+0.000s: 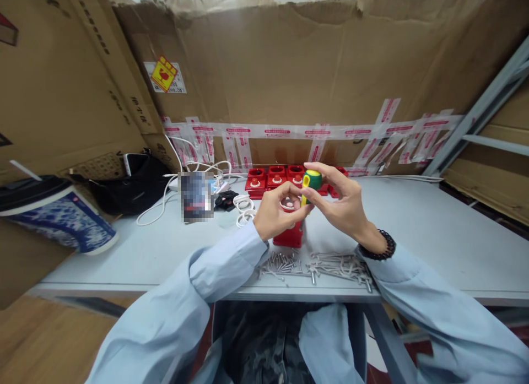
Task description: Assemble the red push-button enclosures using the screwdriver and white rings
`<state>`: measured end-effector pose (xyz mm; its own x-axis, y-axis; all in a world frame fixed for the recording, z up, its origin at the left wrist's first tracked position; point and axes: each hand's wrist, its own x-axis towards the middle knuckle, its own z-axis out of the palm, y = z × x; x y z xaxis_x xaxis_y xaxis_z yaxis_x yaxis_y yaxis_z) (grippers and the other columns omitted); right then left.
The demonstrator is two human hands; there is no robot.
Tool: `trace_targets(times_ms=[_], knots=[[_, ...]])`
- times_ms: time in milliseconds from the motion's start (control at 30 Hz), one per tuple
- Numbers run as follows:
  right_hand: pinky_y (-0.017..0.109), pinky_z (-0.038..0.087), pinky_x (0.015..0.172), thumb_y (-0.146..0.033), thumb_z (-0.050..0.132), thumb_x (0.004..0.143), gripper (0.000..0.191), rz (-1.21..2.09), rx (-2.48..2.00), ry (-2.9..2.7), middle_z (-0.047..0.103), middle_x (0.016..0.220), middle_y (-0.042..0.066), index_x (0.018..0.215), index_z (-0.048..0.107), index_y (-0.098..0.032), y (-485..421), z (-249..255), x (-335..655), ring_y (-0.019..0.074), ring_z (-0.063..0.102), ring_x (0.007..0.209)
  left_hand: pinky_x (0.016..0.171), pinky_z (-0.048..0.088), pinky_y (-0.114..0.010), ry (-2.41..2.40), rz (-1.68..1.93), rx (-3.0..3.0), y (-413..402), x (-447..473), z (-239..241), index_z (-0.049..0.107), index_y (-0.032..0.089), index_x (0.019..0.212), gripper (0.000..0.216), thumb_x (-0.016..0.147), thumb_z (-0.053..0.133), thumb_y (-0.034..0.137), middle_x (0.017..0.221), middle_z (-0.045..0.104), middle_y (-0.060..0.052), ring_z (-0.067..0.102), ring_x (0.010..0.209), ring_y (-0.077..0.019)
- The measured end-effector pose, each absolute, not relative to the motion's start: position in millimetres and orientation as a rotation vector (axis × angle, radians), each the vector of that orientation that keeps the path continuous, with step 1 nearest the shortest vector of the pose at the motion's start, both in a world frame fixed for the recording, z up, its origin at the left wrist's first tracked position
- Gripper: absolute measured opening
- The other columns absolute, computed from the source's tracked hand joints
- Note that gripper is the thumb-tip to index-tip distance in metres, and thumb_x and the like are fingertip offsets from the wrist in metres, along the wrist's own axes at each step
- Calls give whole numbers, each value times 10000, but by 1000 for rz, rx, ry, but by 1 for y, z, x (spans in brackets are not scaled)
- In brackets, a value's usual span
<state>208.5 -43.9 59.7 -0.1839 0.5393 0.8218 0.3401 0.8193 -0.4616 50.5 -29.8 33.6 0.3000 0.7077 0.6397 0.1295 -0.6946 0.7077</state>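
Observation:
My right hand (pixel 341 202) is closed around a rounded green-and-yellow tool handle (pixel 313 180), with the thumb pressed against its near side. What kind of tool it is does not show clearly. Close beside it, my left hand (pixel 278 209) is curled, its thumb and forefinger meeting by the yellow part; anything between those fingertips is hidden. Beneath both hands stands a red housing (pixel 288 238), its upper part largely covered by my fingers. Loose screws (pixel 285 261) lie in front of it, near the table edge.
Several red units (pixel 276 176) stand in a row against the taped cardboard (pixel 281 75). Metal pieces with white ties (pixel 345 266) lie at the front edge. White cables (pixel 244 207), a black bag (pixel 144 188) and a large patterned cup (pixel 78 221) are at left.

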Motion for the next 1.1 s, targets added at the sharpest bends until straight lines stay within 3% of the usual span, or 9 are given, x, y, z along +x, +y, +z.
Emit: trace_targets(times_ms=[167,400,600,700,867,967,1100], knots=[[348,528,822,-284,557,867,385,320,-648,-1830,644,1051,32,1251,527,-262,-43,57,208,165,628,890,718,430,-266,757,1439,2208,-29,46,35,579,168,833,152,752,663,264,767,585,5,529,727,-122],[329,515,787,-273,744,709,435,294,-627,-1740,585,915,-8,1084,524,-271,-42,54,204,147,583,794,611,419,-220,739,1502,2041,-33,52,34,527,171,748,262,685,737,314,698,573,32,506,640,-96],[393,494,909,-299,561,868,368,519,-565,-1849,581,1214,57,1232,522,-274,-45,60,213,197,596,1044,670,451,-249,720,1367,2143,-30,48,34,606,163,782,100,741,649,243,751,657,2,574,686,-119],[379,495,894,-290,622,829,344,454,-570,-1835,614,1139,40,1168,571,-267,-44,61,212,190,606,1000,680,447,-257,739,1411,2167,-33,48,35,610,172,816,97,734,632,219,763,652,2,574,703,-126],[315,517,771,-316,746,711,386,331,-598,-1742,592,967,4,1048,567,-260,-41,57,205,143,583,804,595,408,-223,779,1498,2073,-36,52,35,514,183,759,304,651,756,333,705,580,40,506,633,-98],[324,514,822,-315,718,743,378,394,-604,-1772,596,1029,17,1082,559,-261,-43,59,207,153,596,872,563,388,-221,794,1479,2077,-34,51,33,511,176,691,286,678,738,350,641,558,45,467,581,-88],[364,503,890,-272,613,834,401,605,-541,-1865,572,1211,63,1222,513,-256,-46,64,212,184,593,1035,617,422,-235,745,1388,2132,-31,49,32,581,168,760,131,730,668,262,706,617,18,521,629,-100]])
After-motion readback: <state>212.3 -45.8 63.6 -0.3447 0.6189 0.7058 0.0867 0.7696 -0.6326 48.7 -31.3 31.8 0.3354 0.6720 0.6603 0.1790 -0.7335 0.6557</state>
